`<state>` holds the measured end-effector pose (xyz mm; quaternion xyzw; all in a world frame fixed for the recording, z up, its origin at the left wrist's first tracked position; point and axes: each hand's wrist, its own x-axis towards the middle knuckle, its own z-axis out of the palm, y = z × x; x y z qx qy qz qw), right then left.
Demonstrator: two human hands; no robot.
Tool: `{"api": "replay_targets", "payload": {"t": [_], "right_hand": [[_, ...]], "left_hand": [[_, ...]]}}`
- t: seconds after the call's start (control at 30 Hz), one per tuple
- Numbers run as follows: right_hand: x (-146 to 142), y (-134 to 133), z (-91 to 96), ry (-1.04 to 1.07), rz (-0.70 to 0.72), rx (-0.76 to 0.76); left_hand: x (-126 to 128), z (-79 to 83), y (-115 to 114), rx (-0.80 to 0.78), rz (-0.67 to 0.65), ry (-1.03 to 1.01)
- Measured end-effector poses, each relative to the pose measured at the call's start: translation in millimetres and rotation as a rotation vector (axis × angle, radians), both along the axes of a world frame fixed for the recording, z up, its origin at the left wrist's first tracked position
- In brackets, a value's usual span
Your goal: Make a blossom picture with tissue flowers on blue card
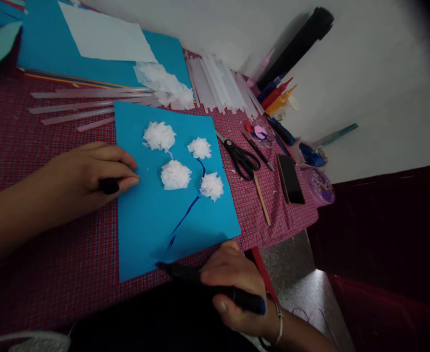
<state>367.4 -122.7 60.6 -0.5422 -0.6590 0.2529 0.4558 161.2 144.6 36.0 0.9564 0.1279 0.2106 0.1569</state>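
Note:
A blue sheet of paper (pixel 152 220) lies on the red checked tablecloth (pixel 53 264). Several white tissue puffs (pixel 175 174) are stuck on it, joined by dark blue drawn lines (pixel 185 212). My left hand (pixel 90 173) rests on the sheet's left edge, fingers curled around a small dark marker cap (pixel 109 186). My right hand (pixel 233 288) grips a black marker (pixel 215 288) at the near edge of the sheet, its tip pointing left just off the paper's bottom edge.
Black scissors (pixel 241 157), a wooden stick (pixel 262 198), a phone (pixel 290 178) and a purple tub (pixel 321 187) lie to the right. Glue bottles (pixel 279 98), white paper strips (pixel 218 85), loose tissue (pixel 167 85) and stacked blue card (pixel 46 44) sit behind. The table edge drops off at right.

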Motion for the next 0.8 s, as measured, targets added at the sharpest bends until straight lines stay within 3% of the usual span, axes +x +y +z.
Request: {"api": "replay_targets", "payload": {"t": [0.13,0.33,0.53,0.7,0.8], "right_hand": [[2.1,2.4,1.3,-0.091,-0.096,-0.015],[-9.7,5.6,3.4,-0.128,0.093,0.032],[-4.7,3.9,2.5,-0.191,-0.063,0.015],[-12.9,0.4,-3.7,-0.124,0.070,0.014],[-13.1,0.1,-4.3,-0.140,0.018,0.024]], "left_hand": [[1.0,1.2,-1.0,0.018,-0.018,-0.016],[-0.1,1.1,-1.0,0.035,-0.026,-0.009],[0.0,0.5,0.0,0.003,-0.016,-0.018],[2.1,1.6,-1.2,0.019,-0.021,-0.026],[1.5,1.2,-1.3,0.021,-0.006,-0.013]]}}
